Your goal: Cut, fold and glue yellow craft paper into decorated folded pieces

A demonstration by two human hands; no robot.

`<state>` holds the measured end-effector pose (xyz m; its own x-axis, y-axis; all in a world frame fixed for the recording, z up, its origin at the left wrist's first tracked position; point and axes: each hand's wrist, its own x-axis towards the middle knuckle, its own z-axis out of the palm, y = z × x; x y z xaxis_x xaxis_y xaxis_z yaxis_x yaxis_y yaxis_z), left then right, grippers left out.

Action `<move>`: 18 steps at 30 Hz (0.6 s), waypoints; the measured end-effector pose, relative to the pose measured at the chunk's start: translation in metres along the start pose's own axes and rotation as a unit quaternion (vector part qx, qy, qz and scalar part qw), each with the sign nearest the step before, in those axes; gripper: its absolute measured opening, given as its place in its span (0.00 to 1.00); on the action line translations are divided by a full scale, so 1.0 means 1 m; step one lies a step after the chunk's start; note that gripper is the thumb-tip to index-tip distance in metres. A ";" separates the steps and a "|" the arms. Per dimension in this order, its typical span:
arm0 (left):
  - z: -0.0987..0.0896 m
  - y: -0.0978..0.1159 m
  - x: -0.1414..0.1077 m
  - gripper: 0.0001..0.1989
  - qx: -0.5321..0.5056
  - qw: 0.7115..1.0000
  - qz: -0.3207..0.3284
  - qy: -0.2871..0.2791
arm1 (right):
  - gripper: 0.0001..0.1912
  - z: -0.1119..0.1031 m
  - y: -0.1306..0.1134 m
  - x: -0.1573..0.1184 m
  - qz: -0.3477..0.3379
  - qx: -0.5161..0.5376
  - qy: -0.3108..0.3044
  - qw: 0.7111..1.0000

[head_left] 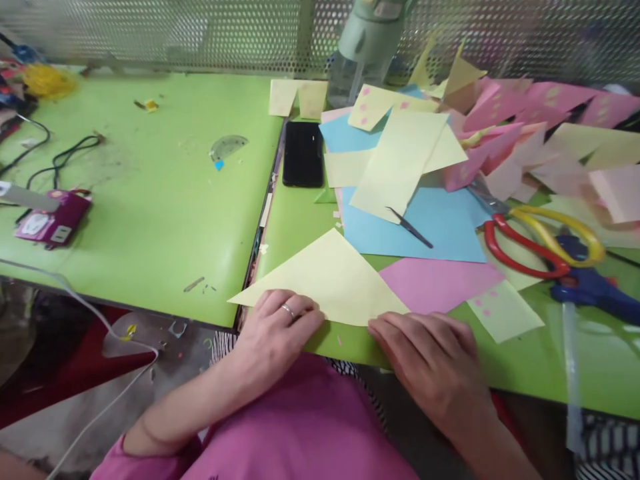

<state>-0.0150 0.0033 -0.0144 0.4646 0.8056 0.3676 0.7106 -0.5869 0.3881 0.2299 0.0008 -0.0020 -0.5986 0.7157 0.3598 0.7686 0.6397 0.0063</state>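
Note:
A pale yellow sheet of paper (327,283), folded into a triangle with its peak pointing away from me, lies by the near table edge. My left hand (277,333) is closed on its lower edge, left of the middle, with bent fingers pressing the paper; a ring shows on one finger. At the right corner, my right hand (430,357) is closed on the same edge, fingers together and the thumb hidden beneath. Just beyond the triangle lie a pink sheet (440,283), a blue sheet (430,230) and dark tweezers (410,228).
Red-and-yellow-handled scissors (530,250) and a blue glue gun (595,290) lie at right, near piled pink and yellow papers (520,107). A phone (303,153) lies beside the gap between tables. A bottle (367,53) stands behind; a purple power box (55,217) sits at left.

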 end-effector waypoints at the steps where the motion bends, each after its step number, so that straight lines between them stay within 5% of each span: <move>1: -0.001 0.000 -0.001 0.07 -0.003 1.000 -0.011 -0.003 | 0.08 0.000 0.000 -0.001 0.003 0.004 -0.001 1.000; 7: -0.018 -0.009 -0.008 0.07 0.018 0.997 -0.069 -0.018 | 0.02 0.004 0.000 0.001 0.056 0.041 0.018 0.997; 18: -0.044 -0.027 -0.014 0.07 0.067 0.975 -0.205 -0.049 | 0.10 0.009 0.007 0.007 0.096 0.041 -0.036 0.994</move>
<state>-0.0636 0.0044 0.0077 0.1703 0.9782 0.1192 0.9068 -0.2029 0.3696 0.2291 0.0123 -0.0075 -0.4602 0.8425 0.2798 0.8504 0.5089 -0.1337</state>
